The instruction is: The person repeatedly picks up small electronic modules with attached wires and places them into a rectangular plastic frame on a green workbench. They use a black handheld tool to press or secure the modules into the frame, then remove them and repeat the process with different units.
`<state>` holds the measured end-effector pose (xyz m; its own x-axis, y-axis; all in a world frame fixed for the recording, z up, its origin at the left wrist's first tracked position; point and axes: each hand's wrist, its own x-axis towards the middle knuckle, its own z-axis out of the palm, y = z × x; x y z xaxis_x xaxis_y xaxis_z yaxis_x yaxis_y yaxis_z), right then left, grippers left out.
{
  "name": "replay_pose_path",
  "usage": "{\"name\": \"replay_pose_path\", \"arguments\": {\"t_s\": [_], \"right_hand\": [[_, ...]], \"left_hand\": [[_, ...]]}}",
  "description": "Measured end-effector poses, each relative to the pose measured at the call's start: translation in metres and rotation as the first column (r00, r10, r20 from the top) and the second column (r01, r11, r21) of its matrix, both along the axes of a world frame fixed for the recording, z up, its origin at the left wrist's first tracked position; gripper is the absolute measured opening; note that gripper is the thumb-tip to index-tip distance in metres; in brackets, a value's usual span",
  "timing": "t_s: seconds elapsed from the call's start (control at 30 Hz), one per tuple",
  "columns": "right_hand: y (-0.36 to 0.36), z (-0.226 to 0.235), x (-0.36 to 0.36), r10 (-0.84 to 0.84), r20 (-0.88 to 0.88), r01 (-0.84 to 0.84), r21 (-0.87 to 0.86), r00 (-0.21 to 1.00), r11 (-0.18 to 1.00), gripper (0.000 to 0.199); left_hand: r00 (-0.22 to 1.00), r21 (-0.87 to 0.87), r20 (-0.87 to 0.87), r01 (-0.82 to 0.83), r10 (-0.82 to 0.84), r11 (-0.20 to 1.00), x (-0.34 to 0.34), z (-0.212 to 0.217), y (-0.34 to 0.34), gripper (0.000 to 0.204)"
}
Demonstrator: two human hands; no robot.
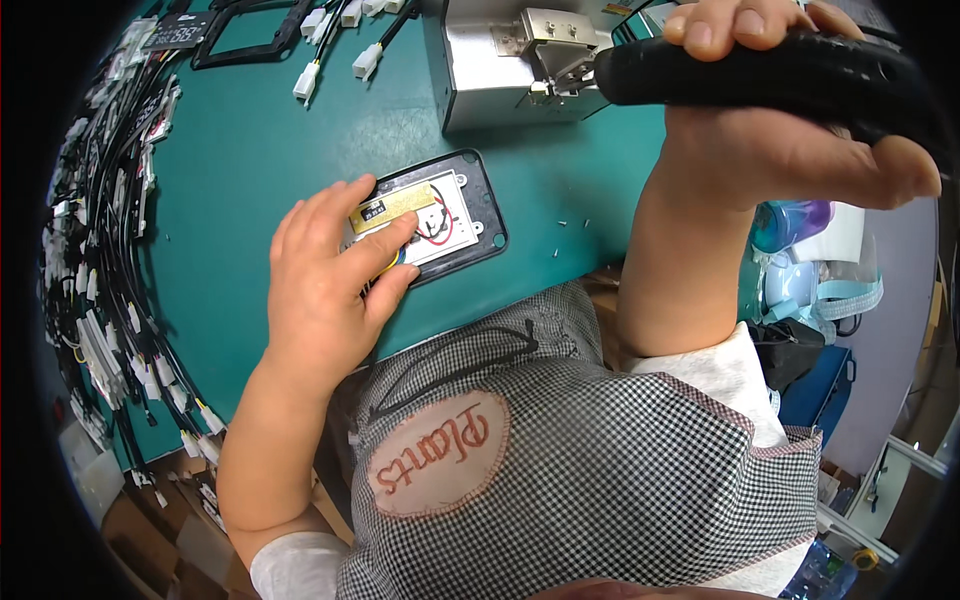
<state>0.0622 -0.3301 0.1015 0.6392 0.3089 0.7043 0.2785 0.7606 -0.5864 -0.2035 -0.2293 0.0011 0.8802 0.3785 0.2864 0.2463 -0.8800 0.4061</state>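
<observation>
A black rectangular plastic housing (491, 212) lies on the green table in front of me, with a white circuit board (462, 232) inside. The board carries a yellow strip (412, 201) and red, black, yellow and blue wires. My left hand (325, 268) grips the housing's left end, its index finger pressed on the board and its thumb at the near edge. Raised at the upper right, my right hand (770, 130) is wrapped round a black electric screwdriver (700, 72). The screwdriver's front end points left, at the metal outlet of a screw feeder (480, 70).
A few small screws (562, 223) lie right of the housing. Bundles of black cables with white connectors (125, 290) line the table's left side. A black frame (245, 55) and more connector leads (368, 62) sit at the back. Bottles (790, 225) stand at the right.
</observation>
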Motion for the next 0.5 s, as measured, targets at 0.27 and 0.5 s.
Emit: {"name": "replay_pose_path", "arguments": {"t_s": [0.27, 0.5], "right_hand": [[0.01, 0.002, -0.016, 0.024, -0.081, -0.022, 0.019, 0.996, 1.0, 0.086], [-0.004, -0.022, 0.002, 0.55, 0.069, -0.548, -0.053, 0.832, 0.835, 0.094]], "left_hand": [[1.0, 0.005, 0.004, -0.007, 0.007, 1.0, -0.002, -0.003, 0.0, 0.044], [1.0, 0.01, 0.005, 0.009, -0.009, 1.0, -0.002, -0.002, 0.0, 0.047]]}}
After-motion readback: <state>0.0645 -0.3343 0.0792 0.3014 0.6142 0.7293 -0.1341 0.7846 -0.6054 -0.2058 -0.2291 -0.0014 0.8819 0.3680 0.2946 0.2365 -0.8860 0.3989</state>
